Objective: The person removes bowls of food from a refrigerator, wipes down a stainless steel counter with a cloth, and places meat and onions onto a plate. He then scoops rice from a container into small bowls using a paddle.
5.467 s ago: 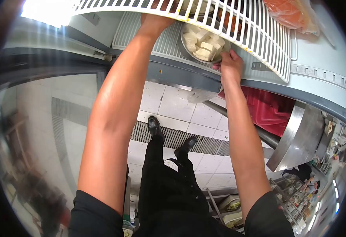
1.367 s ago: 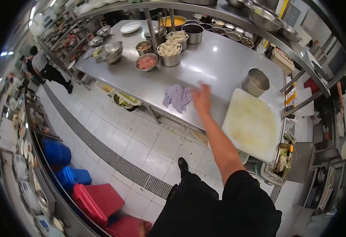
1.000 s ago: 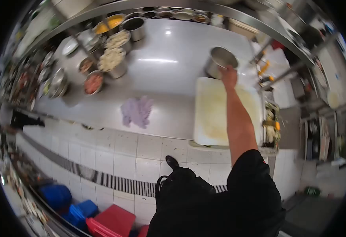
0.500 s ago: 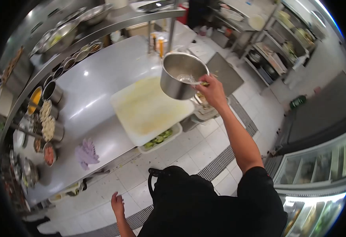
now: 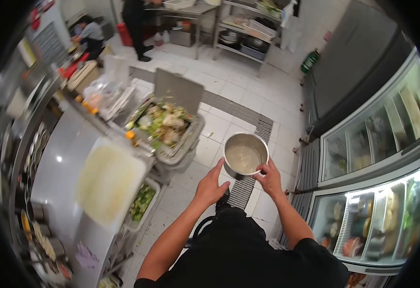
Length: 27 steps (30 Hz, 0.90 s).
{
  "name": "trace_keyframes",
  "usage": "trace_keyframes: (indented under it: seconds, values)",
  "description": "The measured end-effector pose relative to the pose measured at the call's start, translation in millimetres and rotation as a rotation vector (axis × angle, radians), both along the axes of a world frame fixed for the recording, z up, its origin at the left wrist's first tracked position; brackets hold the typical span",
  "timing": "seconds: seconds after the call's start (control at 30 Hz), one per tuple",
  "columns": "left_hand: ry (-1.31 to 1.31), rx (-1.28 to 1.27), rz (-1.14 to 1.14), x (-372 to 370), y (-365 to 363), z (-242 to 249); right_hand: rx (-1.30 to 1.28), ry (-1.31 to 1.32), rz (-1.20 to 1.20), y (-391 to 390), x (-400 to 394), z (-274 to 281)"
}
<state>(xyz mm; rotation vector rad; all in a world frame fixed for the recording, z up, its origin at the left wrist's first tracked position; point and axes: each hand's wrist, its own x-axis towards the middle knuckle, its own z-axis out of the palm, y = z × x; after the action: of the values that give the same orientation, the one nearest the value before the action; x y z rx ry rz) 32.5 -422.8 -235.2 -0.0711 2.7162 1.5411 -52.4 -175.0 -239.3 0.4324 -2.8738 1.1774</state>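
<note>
Right now the steel pot [image 5: 245,157] is in mid-air in front of you, above the tiled floor and the floor drain [image 5: 249,188], well apart from the counter [image 5: 59,163] on your left. It sits upright and roughly level, its mouth towards you, with what looks like a thin pale residue or a little liquid at the bottom.

Your right hand [image 5: 270,178] has a closed grip on the near rim, thumb over the edge and fingers under it. Your left hand [image 5: 212,185] is open, fingers stretched along the pot's left wall; whether they touch the steel or sit just beside it can't be told.

To your left, a white cutting board [image 5: 109,182] lies on the counter, with a tray of greens [image 5: 142,202] under its edge. Beyond that stands a bin [image 5: 164,126] heaped with vegetable scraps. Glass-fronted chillers [image 5: 378,211] line your right side, and other people [image 5: 90,33] work at the far end of the room.

By the look of it, you're at the carrying stage, pot between stations. Whatever follows calls for a second firm hold from your left hand and a level rim, since one hand on the edge could let it tip.
</note>
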Motion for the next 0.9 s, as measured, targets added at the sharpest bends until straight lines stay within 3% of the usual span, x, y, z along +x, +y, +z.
trace_keyframes:
  seconds: [0.03,0.23,0.3,0.33,0.47,0.6,0.63,0.67,0.7,0.73,0.77,0.8,0.87,0.9]
  values:
    - [0.113,-0.116,-0.054,-37.4,21.3,-17.3,0.058,0.0,-0.016,18.7,-9.9,-14.7]
    - [-0.112,-0.031,-0.245,-187.9,127.5,-107.4,0.134,-0.029,-0.11,105.9,-88.6,-87.7]
    - [-0.098,-0.047,-0.285,-233.9,156.9,-137.5,0.007,-0.254,-0.294,127.1,-119.7,-102.4]
    - [-0.134,-0.034,-0.29,-257.1,173.4,-153.1,0.042,-0.132,-0.32,141.9,-135.0,-110.0]
    - [-0.192,-0.135,-0.259,-342.6,235.0,-241.8,-0.212,-0.336,-0.657,214.1,-170.9,-135.3]
    - [-0.27,-0.149,-0.303,-435.3,286.5,-357.2,-0.156,-0.637,-0.881,268.9,-115.7,-166.4]
    - [-0.261,-0.165,-0.308,-458.5,300.2,-386.7,0.002,-0.757,-0.879,282.0,-84.8,-181.9]
    - [-0.254,-0.183,-0.312,-482.3,312.9,-415.7,0.111,-0.584,-0.815,287.8,-41.6,-206.6]
    - [-0.279,-0.184,-0.338,-508.8,326.4,-443.7,0.121,-0.853,-0.977,284.6,-11.5,-208.5]
    - [-0.36,-0.28,-0.369,-539.5,341.5,-472.8,0.2,-0.892,-0.826,284.1,34.0,-211.6]
    - [-0.446,-0.382,-0.403,-565.3,355.1,-502.4,0.273,-0.973,-0.835,273.9,85.5,-210.5]
    - [-0.438,-0.408,-0.419,-587.2,366.1,-529.6,0.225,-1.198,-0.801,267.0,138.6,-206.9]
    - [-0.462,-0.437,-0.454,-639.8,385.3,-587.5,-0.242,-1.641,-1.705,214.6,165.0,-186.5]
    - [-0.499,-0.437,-0.468,-663.7,393.9,-614.7,-0.777,-1.325,-1.704,189.0,187.3,-146.1]
